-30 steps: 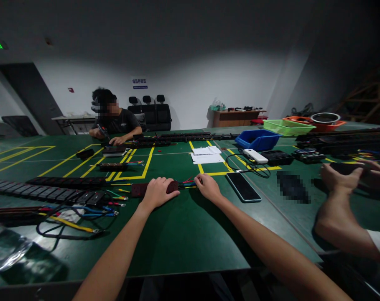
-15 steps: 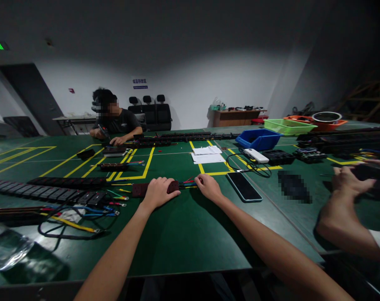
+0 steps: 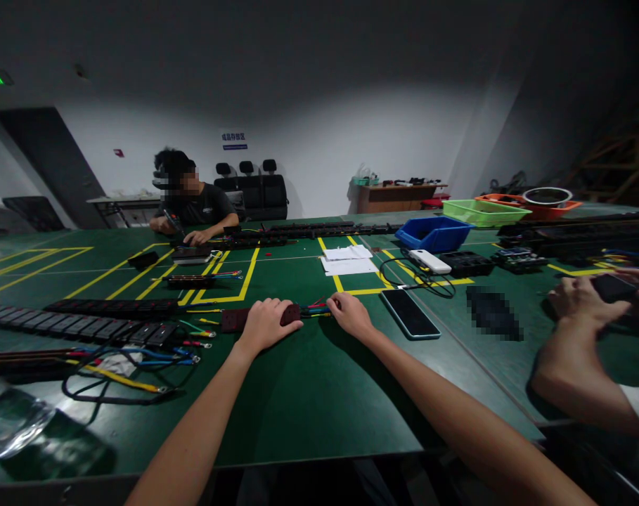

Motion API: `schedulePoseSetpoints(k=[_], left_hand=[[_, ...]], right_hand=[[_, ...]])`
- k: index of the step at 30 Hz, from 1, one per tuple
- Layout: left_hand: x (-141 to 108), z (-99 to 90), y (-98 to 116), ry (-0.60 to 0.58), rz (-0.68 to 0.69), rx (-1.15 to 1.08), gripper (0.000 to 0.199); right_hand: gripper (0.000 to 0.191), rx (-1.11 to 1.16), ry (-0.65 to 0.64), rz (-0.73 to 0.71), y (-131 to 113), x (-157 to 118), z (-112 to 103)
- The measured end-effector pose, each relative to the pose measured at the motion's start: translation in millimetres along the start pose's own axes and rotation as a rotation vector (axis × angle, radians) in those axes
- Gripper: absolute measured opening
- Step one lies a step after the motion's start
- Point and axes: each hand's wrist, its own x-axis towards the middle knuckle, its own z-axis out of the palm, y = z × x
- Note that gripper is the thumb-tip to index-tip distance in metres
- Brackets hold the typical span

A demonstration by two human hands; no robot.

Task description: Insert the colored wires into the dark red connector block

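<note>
My left hand (image 3: 269,322) lies over a dark red block (image 3: 235,320), its fingers wrapped round the top and far side. Coloured wires (image 3: 313,309) come out of the block's right end. At their far right end my right hand (image 3: 351,313) is closed in a pinch on them; the wire tips are hidden by the fingers. A phone (image 3: 410,314) lies flat on the green table (image 3: 308,407), just right of my right hand. Yellow and green leads (image 3: 195,328) with ring terminals lie left of the block.
Long black modules (image 3: 87,323) and a clear container (image 3: 13,414) are at left. White papers (image 3: 349,260), a blue bin (image 3: 434,233) and a power bank (image 3: 429,261) with a cable stand beyond. A person's hands (image 3: 583,302) hold a dark object at right; another person works across the table.
My hands keep their places on the block and wires. The view has shifted very slightly. At the right, the other person's hands have moved a little with the dark object.
</note>
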Motion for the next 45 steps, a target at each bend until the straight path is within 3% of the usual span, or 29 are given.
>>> schedulePoseSetpoints(k=[11, 18, 21, 27, 34, 39, 45], left_hand=[[0.2, 0.5, 0.6, 0.005, 0.001, 0.004, 0.060], [0.1, 0.7, 0.0, -0.004, -0.005, 0.008, 0.062], [0.2, 0.6, 0.0, -0.004, -0.004, 0.005, 0.062], [0.6, -0.3, 0.4, -0.013, -0.011, -0.011, 0.062], [0.4, -0.8, 0.2, -0.021, -0.010, -0.015, 0.062], [0.2, 0.1, 0.3, -0.014, -0.007, -0.004, 0.061], [0.7, 0.2, -0.2, -0.023, -0.012, -0.014, 0.061]], right_hand=[[0.025, 0.063, 0.069, 0.026, -0.3, -0.1, 1.6], [0.036, 0.537, 0.087, 0.170, 2.9, 5.5, 1.0], [0.037, 0.620, 0.080, 0.203, 4.4, 7.0, 2.2], [0.036, 0.532, 0.099, 0.207, 4.6, 5.8, 3.2], [0.041, 0.271, 0.102, 0.230, 6.3, 5.3, -2.5], [0.045, 0.291, 0.022, 0.261, 3.7, 3.8, -2.8], [0.041, 0.256, 0.071, 0.291, 2.0, 3.0, -5.8]])
